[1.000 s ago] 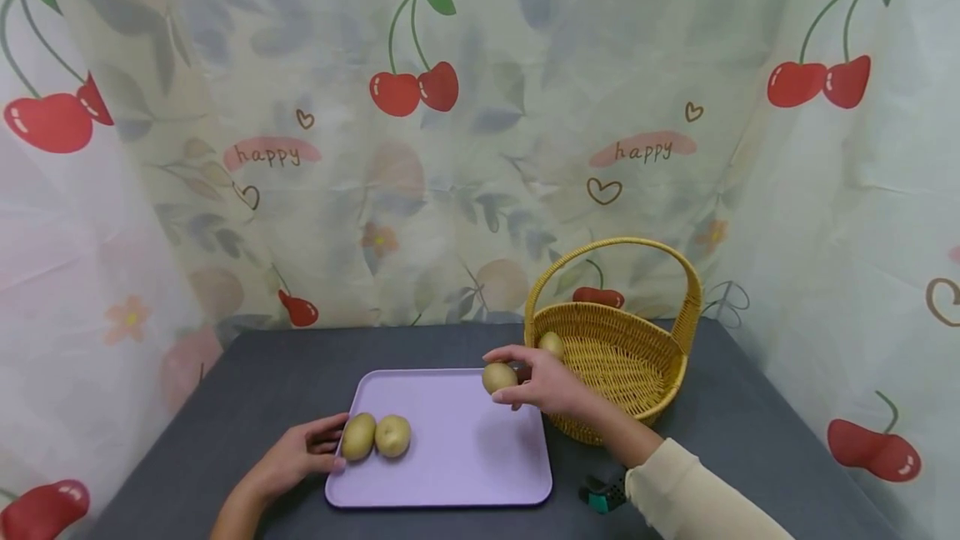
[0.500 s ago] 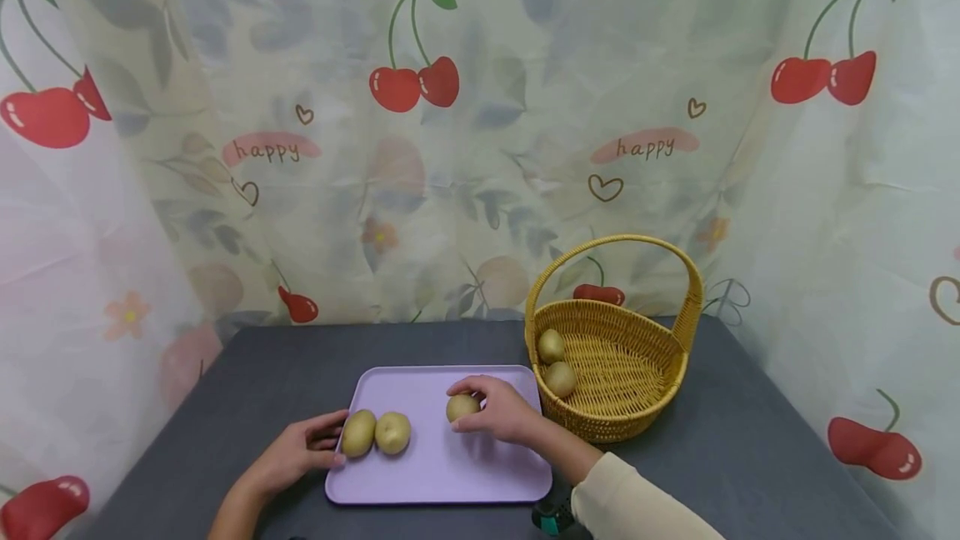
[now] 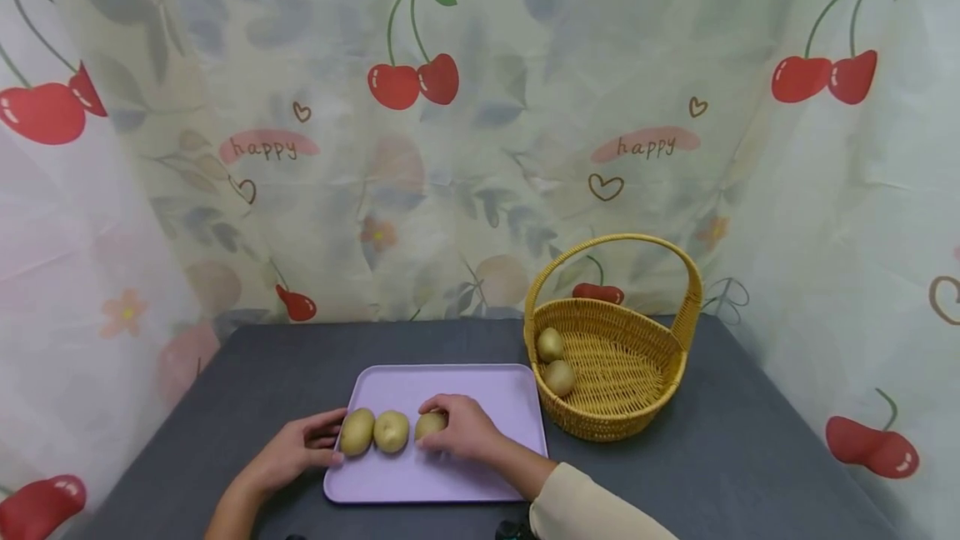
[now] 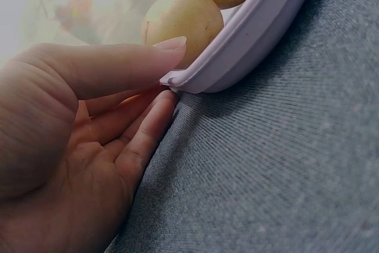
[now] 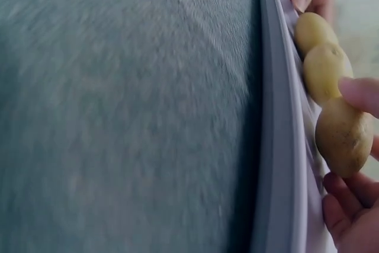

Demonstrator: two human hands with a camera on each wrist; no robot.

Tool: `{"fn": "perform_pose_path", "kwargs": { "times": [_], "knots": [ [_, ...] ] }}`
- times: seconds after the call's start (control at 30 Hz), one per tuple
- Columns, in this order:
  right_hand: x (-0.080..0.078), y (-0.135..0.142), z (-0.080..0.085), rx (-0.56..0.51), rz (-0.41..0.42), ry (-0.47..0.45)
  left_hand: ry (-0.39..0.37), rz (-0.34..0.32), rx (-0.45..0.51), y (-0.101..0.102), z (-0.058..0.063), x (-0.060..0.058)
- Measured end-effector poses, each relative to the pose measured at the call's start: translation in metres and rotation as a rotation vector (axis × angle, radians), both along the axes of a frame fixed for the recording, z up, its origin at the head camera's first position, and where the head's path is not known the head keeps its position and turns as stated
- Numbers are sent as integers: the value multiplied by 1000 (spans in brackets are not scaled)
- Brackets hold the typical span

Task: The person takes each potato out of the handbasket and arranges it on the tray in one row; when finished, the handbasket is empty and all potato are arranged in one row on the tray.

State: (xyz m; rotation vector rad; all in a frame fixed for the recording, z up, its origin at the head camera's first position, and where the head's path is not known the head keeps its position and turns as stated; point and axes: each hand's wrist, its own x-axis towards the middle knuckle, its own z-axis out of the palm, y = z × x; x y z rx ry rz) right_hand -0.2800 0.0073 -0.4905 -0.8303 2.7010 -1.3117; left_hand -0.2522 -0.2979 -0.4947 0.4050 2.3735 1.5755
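Observation:
My right hand (image 3: 467, 430) pinches a tan potato (image 3: 431, 425) between thumb and fingers, low over the lilac tray (image 3: 487, 394). Just left of it on the tray sit two more potatoes, a round one (image 3: 392, 432) and a longer one (image 3: 357, 432) by the left edge. In the right wrist view the held potato (image 5: 343, 137) appears right beside the round one. My left hand (image 3: 294, 455) holds the tray's left edge. The left wrist view shows its thumb over the rim (image 4: 222, 63) and its fingertips against the outside.
A yellow wicker basket (image 3: 607, 423) with a tall handle stands right of the tray. Inside it, at the left, lie two potatoes, one farther back (image 3: 550, 344) and one nearer (image 3: 559, 378). A dark grey cloth (image 3: 712, 457) covers the table; a printed curtain (image 3: 480, 148) hangs behind.
My right hand has carried the potato leftward from beside the basket, across the tray, to the right of the other two. My left hand stays at the tray's edge.

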Motion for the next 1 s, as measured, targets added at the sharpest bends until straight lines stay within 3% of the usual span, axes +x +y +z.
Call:
{"fn": "perform_pose_path", "kwargs": {
  "times": [0.43,0.8,1.0],
  "knots": [
    [3,-11,-1,-8,-66,42,0,-10,15,0,0,1],
    [-1,-5,2,155,37,94,5,-12,12,-1,-2,0],
    [-2,-6,0,166,20,92,12,-7,8,0,0,1]
  ]
}}
